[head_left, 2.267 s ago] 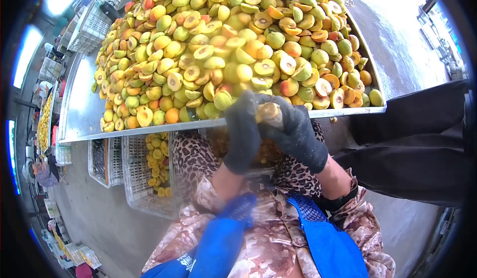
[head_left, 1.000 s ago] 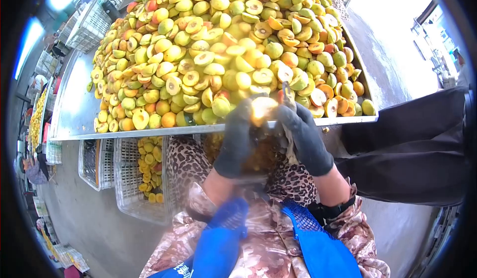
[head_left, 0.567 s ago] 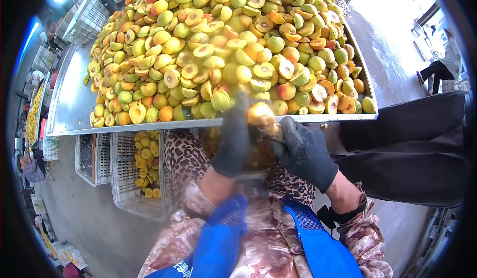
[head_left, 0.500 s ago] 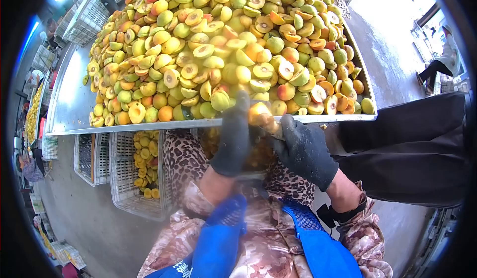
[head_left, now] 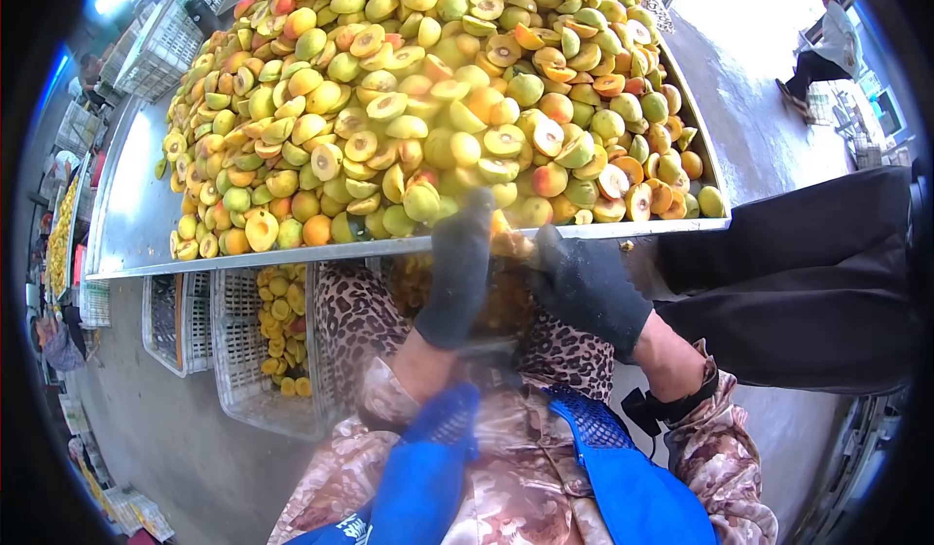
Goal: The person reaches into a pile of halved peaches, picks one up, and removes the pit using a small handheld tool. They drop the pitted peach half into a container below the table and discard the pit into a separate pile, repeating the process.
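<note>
My left hand [head_left: 457,277], in a dark glove, is at the near edge of the metal table [head_left: 292,260]. Its fingers point up and are closed round an orange-yellow peach piece [head_left: 500,224], partly hidden and blurred. Close beside it, my right hand [head_left: 592,282], also gloved, has its fingers curled in. A pale brownish lump shows at its fingertips; whether it is fruit or a tool I cannot make out. Past both hands rises a big heap of halved and whole peaches [head_left: 389,107], yellow, green and reddish. Below them, more yellow fruit shows blurred between my knees.
A white plastic crate [head_left: 226,336] with peach halves [head_left: 282,321] stands on the floor at the left, another crate [head_left: 163,321] beside it. Dark trousers [head_left: 788,282] of a person are close at the right. A seated person [head_left: 827,49] is farther back.
The view has shifted slightly. My right hand has turned and its fingers now hide more of the pale lump. The orange peach piece shows less between my hands.
</note>
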A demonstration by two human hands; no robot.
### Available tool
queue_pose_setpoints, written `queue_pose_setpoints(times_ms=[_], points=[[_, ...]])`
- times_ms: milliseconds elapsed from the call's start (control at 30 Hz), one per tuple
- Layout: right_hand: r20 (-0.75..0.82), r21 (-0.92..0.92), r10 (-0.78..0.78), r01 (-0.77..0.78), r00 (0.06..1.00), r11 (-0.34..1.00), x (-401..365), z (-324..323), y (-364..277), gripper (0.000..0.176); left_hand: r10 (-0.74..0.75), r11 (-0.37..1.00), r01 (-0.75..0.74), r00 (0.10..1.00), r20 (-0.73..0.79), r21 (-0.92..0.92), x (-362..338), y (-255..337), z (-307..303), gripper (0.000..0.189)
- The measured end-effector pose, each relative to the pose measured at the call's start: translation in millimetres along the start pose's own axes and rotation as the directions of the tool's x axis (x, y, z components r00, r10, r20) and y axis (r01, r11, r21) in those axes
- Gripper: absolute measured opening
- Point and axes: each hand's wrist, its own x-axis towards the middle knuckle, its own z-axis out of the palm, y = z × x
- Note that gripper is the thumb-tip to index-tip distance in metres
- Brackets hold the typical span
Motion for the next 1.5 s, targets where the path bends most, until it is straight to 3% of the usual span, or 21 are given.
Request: queue_pose_setpoints(times_ms=[67, 133, 167, 233, 267, 300, 333, 400, 433, 733, 800, 900, 933, 967, 1067, 1133, 1167, 1267, 1300, 1400, 1500], points=[[-0.077, -0.067, -0.017, 0.012, 0.997, 0.998, -4.4, 9.0, -2.2, 0.015, 0.003, 0.998, -0.004, 1.0, 0.008, 0.063, -2.8, -3.1, -3.7, 0.053], [-0.149, -0.166, 0.009, -0.034, 0.989, 0.986, -3.5, 15.4, -8.4, 0.018, 0.146, 0.988, -0.145, 0.989, -0.021, 0.052, -5.8, 2.0, 5.0, 0.05], [-0.169, -0.181, 0.063, -0.094, 0.984, 0.979, -3.1, 20.8, -8.3, 0.019, 0.228, 0.973, -0.227, 0.973, -0.032, 0.04, -4.1, 7.8, 11.5, 0.049], [-0.205, -0.201, 0.169, -0.21, 0.964, 0.957, -3.4, 29.8, -8.0, 0.022, 0.217, 0.976, -0.217, 0.976, 0.01, 0.006, -7.2, 19.8, 14.7, 0.035], [-0.209, -0.193, 0.162, -0.203, 0.964, 0.96, -2.6, 27.7, -5.4, 0.023, 0.206, 0.979, -0.206, 0.978, 0.041, -0.003, -6.1, 24.1, 13.9, 0.029], [-0.205, -0.179, 0.164, -0.202, 0.965, 0.963, -3.3, 23.0, -7.6, 0.025, 0.308, 0.942, -0.316, 0.947, 0.089, 0.111, -3.4, 21.1, 8.9, 0.039], [-0.199, -0.162, 0.172, -0.206, 0.965, 0.965, -6.5, 20.7, -9.6, 0.026, 0.341, 0.926, -0.354, 0.933, 0.113, 0.13, -3.1, 19.1, 7.0, 0.038], [-0.179, 0.037, 0.192, -0.189, 0.965, 0.981, -10.5, 21.5, -4.1, 0.028, 0.415, 0.885, -0.439, 0.894, 0.167, 0.155, 1.4, 20.7, 8.6, 0.035], [-0.166, 0.139, 0.197, -0.175, 0.966, 0.975, -14.1, 21.8, -2.3, 0.029, 0.294, 0.949, -0.309, 0.936, 0.194, 0.055, -4.7, 29.3, 8.9, 0.034], [-0.088, 0.044, 0.254, -0.251, 0.963, 0.967, -26.7, -3.5, 0.5, 0.03, 0.251, 0.968, -0.247, 0.923, 0.292, -0.052, -14.0, 36.9, 25.4, 0.045], [-0.144, -0.057, 0.249, -0.259, 0.958, 0.964, -26.8, 3.3, -0.4, 0.029, 0.371, 0.868, -0.448, 0.871, 0.322, 0.214, -19.5, 50.6, 32.3, 0.048], [-0.195, -0.027, 0.287, -0.298, 0.938, 0.954, -20.7, 10.7, -11.5, 0.029, 0.226, 0.973, -0.209, 0.951, 0.213, -0.097, -13.5, 54.7, 46.0, 0.046], [-0.208, 0.007, 0.308, -0.314, 0.928, 0.949, -19.7, 9.0, -16.0, 0.028, 0.016, 0.866, 0.082, 0.981, 0.192, -0.493, -13.4, 52.9, 49.8, 0.04], [-0.145, 0.091, 0.366, -0.356, 0.919, 0.93, -20.3, 5.6, -20.5, 0.028, 0.012, 0.877, 0.089, 0.978, 0.208, -0.471, -17.3, 53.5, 48.8, 0.041], [-0.152, 0.204, 0.398, -0.366, 0.905, 0.908, -25.5, 12.1, -21.2, 0.029, 0.017, 0.874, 0.114, 0.965, 0.263, -0.472, -21.1, 71.7, 51.1, 0.046], [-0.184, 0.454, 0.409, -0.292, 0.894, 0.842, -26.1, 11.3, -24.9, 0.031, 0.007, 0.818, 0.178, 0.948, 0.319, -0.546, -29.0, 89.8, 57.7, 0.047], [-0.203, 0.566, 0.412, -0.237, 0.888, 0.79, -24.6, 9.9, -25.3, 0.032, 0.015, 0.79, 0.155, 0.962, 0.272, -0.594, -34.0, 93.7, 65.3, 0.049], [-0.091, 0.882, 0.405, -0.115, 0.91, 0.457, -20.2, 20.8, -18.2, 0.035, 0.153, 0.86, 0.008, 0.95, 0.272, -0.51, -21.4, 79.5, 51.1, 0.049], [-0.071, 0.91, 0.403, -0.106, 0.912, 0.401, -18.7, 14.5, -25.5, 0.03, 0.189, 0.878, -0.095, 0.969, 0.157, -0.47, -15.4, 76.0, 55.3, 0.047], [0.147, 0.962, 0.252, -0.197, 0.957, 0.187, -19.8, 0.0, -22.1, 0.026, 0.207, 0.905, -0.133, 0.967, 0.146, -0.404, -12.1, 83.6, 51.9, 0.049], [0.402, 0.896, 0.179, -0.426, 0.898, 0.124, -21.8, -7.7, -19.3, 0.026, 0.22, 0.919, -0.129, 0.952, 0.212, -0.373, -11.1, 86.4, 51.2, 0.055]])
